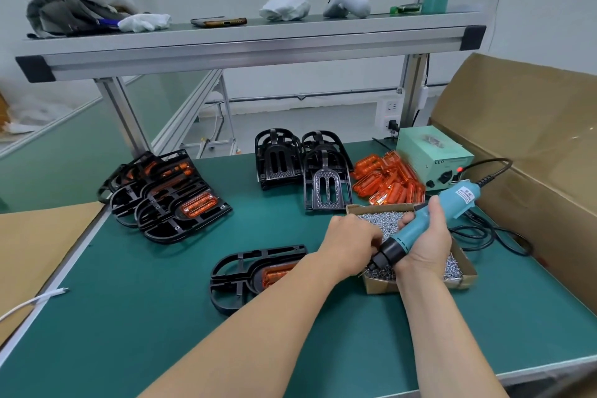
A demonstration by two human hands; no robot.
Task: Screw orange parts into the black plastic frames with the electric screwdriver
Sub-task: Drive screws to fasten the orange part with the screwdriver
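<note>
Green counter [161,317]: my right hand [426,242] grips the electric screwdriver [410,233] over the screw box [378,287], my left hand [349,242] curls at its bit, grip unclear, black frame [239,281] with orange part [277,275] just left of it.

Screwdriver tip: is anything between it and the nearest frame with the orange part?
Yes. The left hand sits at the tip of the screwdriver, directly between it and the frame, and its wrist covers the frame's right end. The screw box wall also lies between them.
</note>
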